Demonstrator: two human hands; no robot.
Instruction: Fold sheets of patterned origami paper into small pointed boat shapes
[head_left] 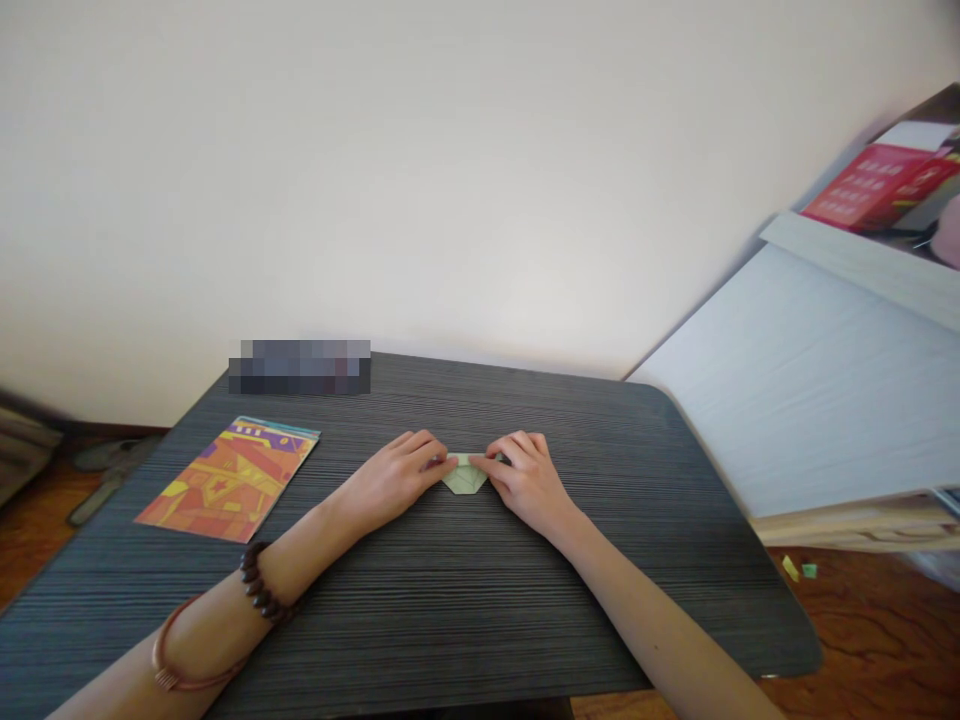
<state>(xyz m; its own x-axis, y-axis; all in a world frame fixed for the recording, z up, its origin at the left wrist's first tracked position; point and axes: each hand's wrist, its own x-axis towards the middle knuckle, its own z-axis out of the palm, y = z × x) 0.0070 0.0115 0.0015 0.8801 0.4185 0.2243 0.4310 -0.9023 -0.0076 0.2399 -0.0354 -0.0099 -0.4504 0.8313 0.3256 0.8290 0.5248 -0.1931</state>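
Observation:
A small piece of pale green folded paper lies on the dark table, its lower edge narrowed by slanted folds. My left hand grips its left side, the thumb pressing near the top edge. On the opposite side my right hand holds the paper the same way, thumb on top and fingers curled. Both upper corners of the paper are hidden by my fingers. A dark bead bracelet and a copper-coloured bangle circle my left forearm.
The dark wood-grain table stands against a pale wall. An orange and purple booklet lies at the left, near a blurred-out object at the back. Right of the table is a white cabinet with a red box on it.

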